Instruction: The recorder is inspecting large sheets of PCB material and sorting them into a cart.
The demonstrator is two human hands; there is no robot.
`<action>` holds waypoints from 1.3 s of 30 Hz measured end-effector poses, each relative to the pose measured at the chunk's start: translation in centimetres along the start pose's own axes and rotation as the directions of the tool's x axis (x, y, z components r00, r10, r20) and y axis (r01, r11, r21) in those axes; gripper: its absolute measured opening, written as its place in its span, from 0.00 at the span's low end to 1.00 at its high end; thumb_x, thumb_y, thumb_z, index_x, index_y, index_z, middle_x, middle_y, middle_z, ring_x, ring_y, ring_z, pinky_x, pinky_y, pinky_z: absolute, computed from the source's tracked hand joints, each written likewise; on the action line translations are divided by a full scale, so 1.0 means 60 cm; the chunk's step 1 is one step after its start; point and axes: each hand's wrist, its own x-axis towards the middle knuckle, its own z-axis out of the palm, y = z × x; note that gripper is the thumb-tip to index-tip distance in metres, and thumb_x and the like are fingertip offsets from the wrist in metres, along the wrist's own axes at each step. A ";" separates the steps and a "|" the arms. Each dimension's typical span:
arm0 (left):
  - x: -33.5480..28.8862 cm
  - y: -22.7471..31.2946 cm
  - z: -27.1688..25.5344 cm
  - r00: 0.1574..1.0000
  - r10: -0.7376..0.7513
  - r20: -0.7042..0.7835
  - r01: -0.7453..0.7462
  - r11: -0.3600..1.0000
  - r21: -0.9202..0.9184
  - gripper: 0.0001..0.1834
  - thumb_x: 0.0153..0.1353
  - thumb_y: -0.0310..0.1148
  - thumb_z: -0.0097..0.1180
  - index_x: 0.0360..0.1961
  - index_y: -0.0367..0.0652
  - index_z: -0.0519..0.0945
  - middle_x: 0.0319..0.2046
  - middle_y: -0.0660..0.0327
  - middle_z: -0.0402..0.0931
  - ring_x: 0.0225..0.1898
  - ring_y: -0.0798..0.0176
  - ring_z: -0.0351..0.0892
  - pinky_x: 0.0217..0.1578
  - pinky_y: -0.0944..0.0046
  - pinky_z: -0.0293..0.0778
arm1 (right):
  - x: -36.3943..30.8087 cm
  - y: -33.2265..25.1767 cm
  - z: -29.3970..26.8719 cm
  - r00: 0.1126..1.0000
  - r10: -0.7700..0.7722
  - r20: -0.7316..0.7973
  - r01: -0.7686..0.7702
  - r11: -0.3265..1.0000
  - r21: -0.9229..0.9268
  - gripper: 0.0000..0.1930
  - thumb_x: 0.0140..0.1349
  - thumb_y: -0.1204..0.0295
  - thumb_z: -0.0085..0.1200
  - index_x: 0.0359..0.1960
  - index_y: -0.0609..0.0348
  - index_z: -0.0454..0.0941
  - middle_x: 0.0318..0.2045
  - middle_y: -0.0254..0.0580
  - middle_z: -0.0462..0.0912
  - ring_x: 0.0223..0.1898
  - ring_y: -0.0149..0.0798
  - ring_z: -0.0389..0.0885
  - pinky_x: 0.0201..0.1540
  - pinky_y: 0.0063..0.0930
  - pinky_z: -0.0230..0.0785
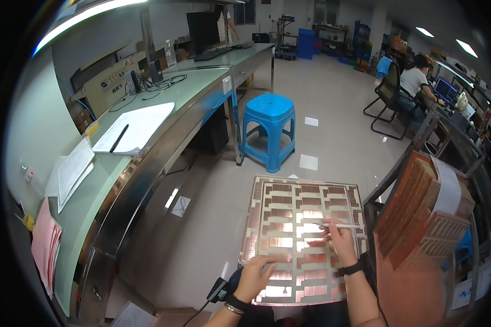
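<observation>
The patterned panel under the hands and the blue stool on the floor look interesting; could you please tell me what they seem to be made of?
Patterned panel: probably copper-clad board, since its coppery blocks reflect light brightly between duller, cream-coloured strips; the base material is unclear.
Blue stool: most likely moulded plastic with a slight gloss, judging by its even colour and rounded edges.

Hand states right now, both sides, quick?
Left hand: at the copper-patterned panel's left side; whether it grips cannot be told.
Right hand: closed, holding a white pen-like tool over the panel.
</observation>
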 end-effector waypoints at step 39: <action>0.246 -0.093 -0.006 0.971 0.233 -0.060 -0.216 0.953 0.212 0.11 0.56 0.28 0.53 0.40 0.38 0.78 0.44 0.48 0.75 0.51 0.44 0.70 0.53 0.52 0.65 | 0.127 0.052 0.086 0.985 0.127 0.120 -0.106 0.980 -0.168 0.04 0.62 0.75 0.51 0.36 0.60 0.73 0.33 0.37 0.81 0.33 0.24 0.81 0.26 0.13 0.70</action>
